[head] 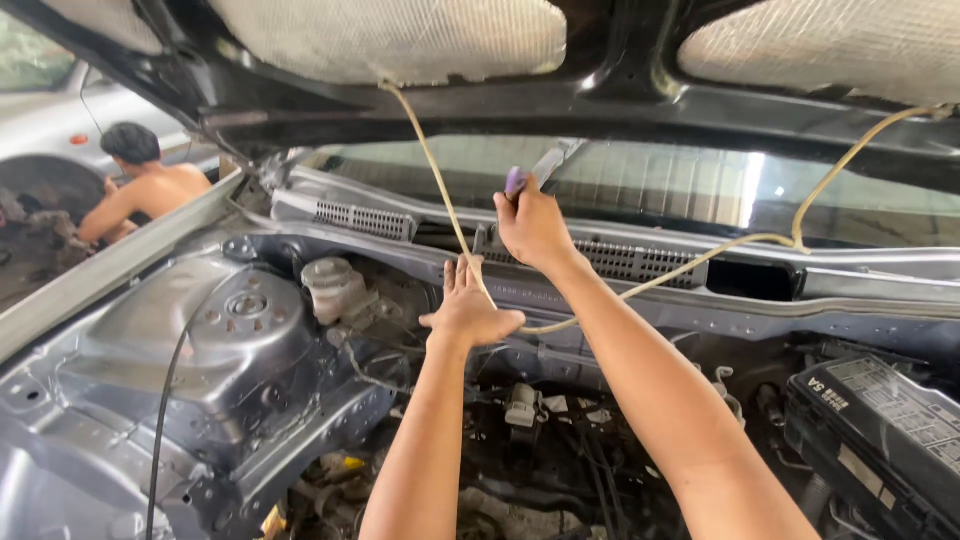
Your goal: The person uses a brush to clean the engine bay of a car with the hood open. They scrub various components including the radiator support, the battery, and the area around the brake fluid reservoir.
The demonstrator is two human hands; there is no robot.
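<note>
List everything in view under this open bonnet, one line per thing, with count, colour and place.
bonnet underside: one, dark frame with pale padded liner, across the top.
hose: one, beige, hanging from the bonnet and looping across the cowl.
cowl grille: one, grey slotted, below the windscreen.
windscreen: one, tinted, behind the cowl.
strut tower: one, grey-blue metal, left of the bay.
fluid reservoir: one, whitish, beside the tower.
fuse box: one, black, lower right.
other person: one, crouched at another car, far left.
purple-handled tool: one, at the cowl.
left hand: one, open, flat by the hose.
right hand: one, closed on the tool.
</note>
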